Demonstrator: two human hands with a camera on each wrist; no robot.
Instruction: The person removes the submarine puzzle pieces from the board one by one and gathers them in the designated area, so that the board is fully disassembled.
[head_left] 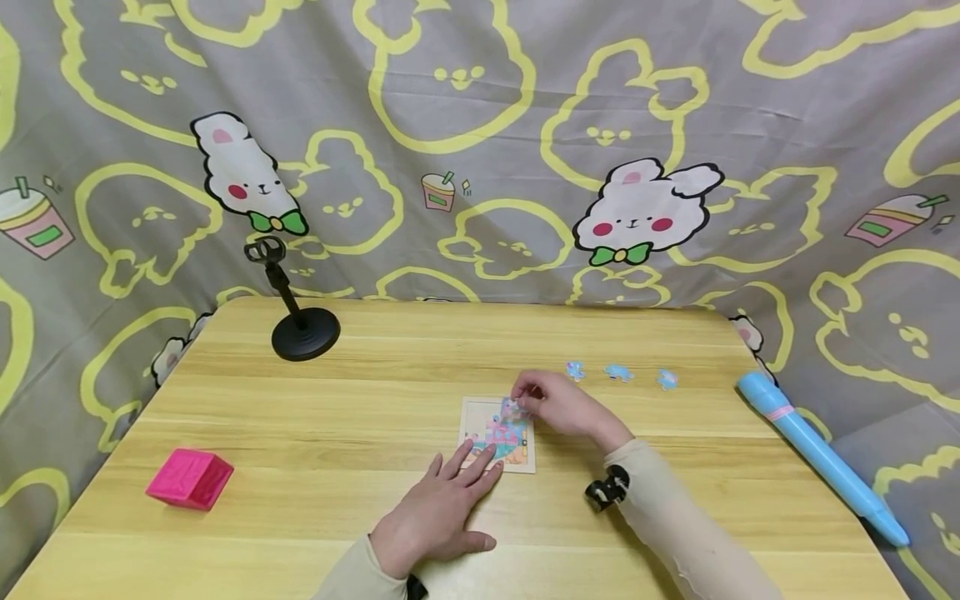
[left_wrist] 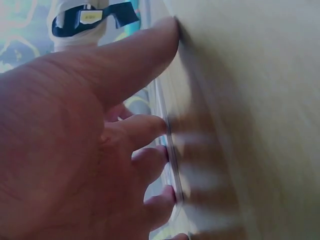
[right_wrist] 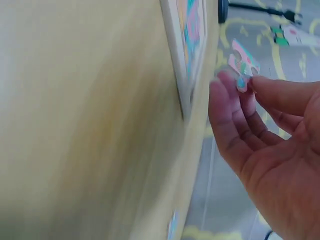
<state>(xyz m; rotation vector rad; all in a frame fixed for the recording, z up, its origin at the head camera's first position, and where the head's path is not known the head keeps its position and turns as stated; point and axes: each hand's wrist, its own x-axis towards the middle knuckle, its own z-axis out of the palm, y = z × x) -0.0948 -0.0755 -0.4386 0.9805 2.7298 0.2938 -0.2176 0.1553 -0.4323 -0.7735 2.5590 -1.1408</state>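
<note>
A small jigsaw puzzle in a pale square frame (head_left: 529,463) lies on the table, its lower and right parts filled with colourful pieces. My left hand (head_left: 442,508) is spread flat, fingertips resting on the frame's lower left edge; in the left wrist view the left hand (left_wrist: 115,130) has its thumb touching the tabletop. Over the puzzle's upper right corner, my right hand (head_left: 562,404) pinches a jigsaw piece (head_left: 512,409). In the right wrist view the jigsaw piece (right_wrist: 244,62) shows between thumb and fingertips of the right hand (right_wrist: 270,130), raised above the table.
Three loose jigsaw pieces (head_left: 618,372) lie in a row behind the right hand. A black stand (head_left: 306,333) is at the back left, a pink cube (head_left: 190,479) at the left. Along the right edge rests a long blue pen-shaped object (head_left: 821,458). A patterned curtain (head_left: 480,242) hangs behind.
</note>
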